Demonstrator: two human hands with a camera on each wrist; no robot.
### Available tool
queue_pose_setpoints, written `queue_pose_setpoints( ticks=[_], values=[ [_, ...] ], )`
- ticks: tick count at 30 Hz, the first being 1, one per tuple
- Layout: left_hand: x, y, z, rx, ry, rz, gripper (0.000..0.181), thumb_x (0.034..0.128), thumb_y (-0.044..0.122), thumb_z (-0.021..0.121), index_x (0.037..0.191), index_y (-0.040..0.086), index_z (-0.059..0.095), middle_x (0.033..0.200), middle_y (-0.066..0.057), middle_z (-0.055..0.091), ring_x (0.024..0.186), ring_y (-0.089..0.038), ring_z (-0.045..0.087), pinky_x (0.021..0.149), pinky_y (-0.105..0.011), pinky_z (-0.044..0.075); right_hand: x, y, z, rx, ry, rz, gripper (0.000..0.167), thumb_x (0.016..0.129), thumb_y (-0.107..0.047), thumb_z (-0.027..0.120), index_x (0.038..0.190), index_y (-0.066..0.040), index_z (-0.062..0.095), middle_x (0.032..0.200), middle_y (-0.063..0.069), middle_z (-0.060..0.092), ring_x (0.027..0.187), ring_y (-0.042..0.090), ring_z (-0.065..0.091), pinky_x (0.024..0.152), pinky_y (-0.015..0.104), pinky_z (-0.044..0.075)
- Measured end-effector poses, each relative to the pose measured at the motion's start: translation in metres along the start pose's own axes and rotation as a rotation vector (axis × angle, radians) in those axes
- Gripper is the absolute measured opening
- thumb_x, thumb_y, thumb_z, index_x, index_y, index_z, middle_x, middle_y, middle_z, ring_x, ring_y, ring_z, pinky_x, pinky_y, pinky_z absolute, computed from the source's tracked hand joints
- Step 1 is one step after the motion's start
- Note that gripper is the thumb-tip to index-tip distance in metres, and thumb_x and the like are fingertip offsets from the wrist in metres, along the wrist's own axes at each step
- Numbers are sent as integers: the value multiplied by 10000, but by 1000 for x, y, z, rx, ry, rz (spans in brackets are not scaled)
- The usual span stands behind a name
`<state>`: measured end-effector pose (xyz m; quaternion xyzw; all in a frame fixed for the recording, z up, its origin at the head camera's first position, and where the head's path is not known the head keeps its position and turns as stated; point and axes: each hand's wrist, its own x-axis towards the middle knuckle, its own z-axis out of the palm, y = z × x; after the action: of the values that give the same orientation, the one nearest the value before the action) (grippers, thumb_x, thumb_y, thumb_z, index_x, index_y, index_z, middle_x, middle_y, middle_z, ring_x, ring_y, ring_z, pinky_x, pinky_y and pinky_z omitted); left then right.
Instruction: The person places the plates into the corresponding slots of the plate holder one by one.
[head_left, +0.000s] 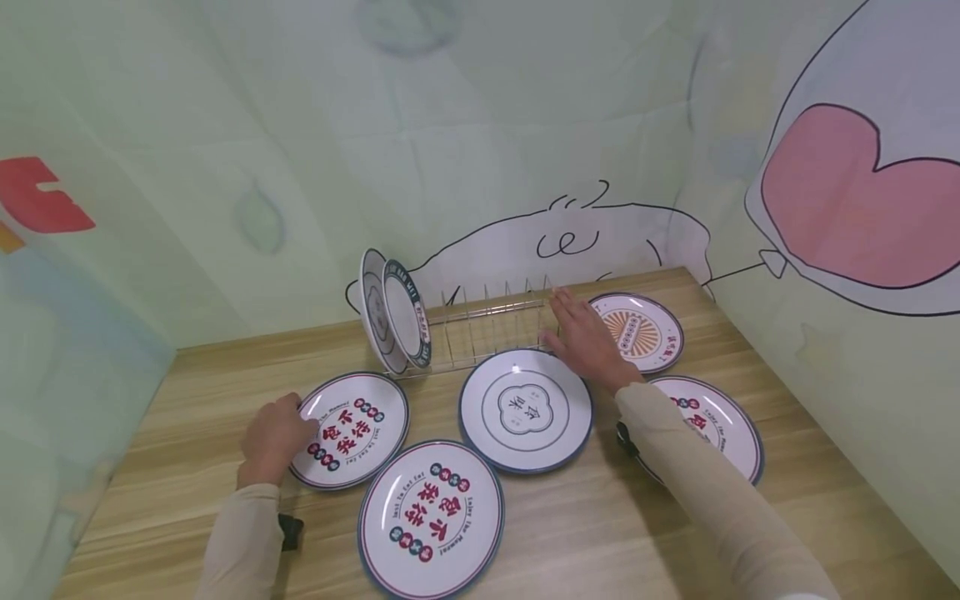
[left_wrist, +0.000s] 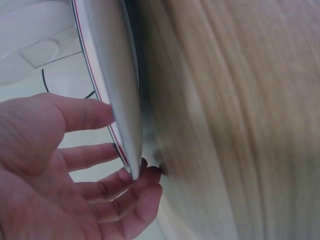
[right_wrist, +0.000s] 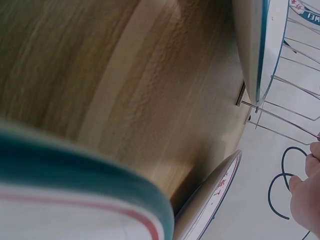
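At the left, my left hand [head_left: 276, 437] grips the outer rim of a white plate [head_left: 351, 429] with red characters. In the left wrist view the thumb lies on the plate's [left_wrist: 112, 75] face and the other fingers reach round its edge. My right hand [head_left: 588, 337] is at the right end of a wire dish rack [head_left: 495, 312], fingers fairly straight and touching its end wires. The right wrist view catches only part of this hand [right_wrist: 307, 195] at its edge. Two plates stand upright at the rack's left end, a grey-patterned one [head_left: 372, 312] and a green-rimmed one [head_left: 405, 312].
Before the rack lies a plate with a flower-shaped emblem [head_left: 525, 450]. A red-lettered plate [head_left: 431, 521] is nearer me. To the right are an orange-rayed plate [head_left: 648, 333] and another red-lettered plate [head_left: 723, 417], partly behind my forearm. A printed cloth [head_left: 487, 125] backs the wooden table [head_left: 585, 533].
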<state>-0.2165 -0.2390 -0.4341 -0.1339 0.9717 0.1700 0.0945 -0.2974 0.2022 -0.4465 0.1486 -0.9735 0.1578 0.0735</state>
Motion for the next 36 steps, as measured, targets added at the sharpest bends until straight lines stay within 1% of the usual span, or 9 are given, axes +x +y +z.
queue_pose_setpoints(
  ticks=[7,17,21,25,27,30,32,34,36],
  values=[
    [0,0,0,-29,-28,12,589,912,219,659,1330,-144,457,1149,-357,589,880,-376,586,689,-412,493,0,0,-1,-4,7,-3,687,1030,-385,503,1556,-12,268,1664,156,189,1548,320,184,1255,476,161],
    [6,-6,0,-107,-71,2,642,922,219,674,1382,-142,411,1274,-382,532,1001,-432,567,842,-517,514,-2,-1,-3,-5,5,-6,685,1032,-383,499,1553,-3,268,1663,162,187,1547,328,184,1252,485,168],
    [7,-9,0,-114,-84,18,661,925,202,675,1397,-159,386,1332,-398,486,1089,-481,551,936,-577,491,-2,-1,-2,-1,1,-8,684,1037,-393,481,1555,-3,261,1663,163,190,1553,314,165,1255,481,163],
    [9,-14,-2,-148,-116,8,685,937,204,666,1426,-153,344,1372,-408,437,1146,-502,517,986,-598,460,-2,-1,-2,-4,-3,-8,683,1040,-396,470,1556,-3,256,1660,170,200,1557,305,148,1258,471,148],
    [11,-17,-3,-166,-127,1,685,946,209,657,1434,-141,329,1359,-405,439,1115,-482,522,947,-570,481,-2,-1,-2,-7,-2,-8,682,1039,-392,473,1556,-2,257,1660,172,197,1557,308,147,1258,473,146],
    [12,-20,-8,-190,-128,0,668,955,210,646,1430,-126,317,1295,-386,475,1024,-417,544,822,-467,513,-2,-2,-4,-8,0,-6,681,1038,-387,480,1556,-4,260,1662,168,188,1556,310,149,1257,476,151],
    [12,-21,-12,-201,-121,3,655,963,204,631,1429,-120,305,1272,-370,483,992,-390,550,763,-407,505,-2,-2,-4,-5,2,-7,680,1037,-381,486,1555,-2,262,1660,172,192,1554,316,157,1256,478,153],
    [10,-20,-16,-210,-112,8,646,971,189,616,1431,-128,291,1267,-369,479,979,-382,552,743,-387,502,-3,-2,-4,1,-1,-8,678,1037,-377,487,1556,-4,260,1660,174,197,1554,314,157,1259,469,141],
    [8,-18,-20,-214,-105,14,635,982,172,594,1433,-142,275,1275,-376,465,985,-389,551,753,-399,506,-2,-2,-3,4,-4,-9,676,1039,-376,483,1558,-7,255,1661,172,194,1554,315,160,1262,460,126]
  ],
)
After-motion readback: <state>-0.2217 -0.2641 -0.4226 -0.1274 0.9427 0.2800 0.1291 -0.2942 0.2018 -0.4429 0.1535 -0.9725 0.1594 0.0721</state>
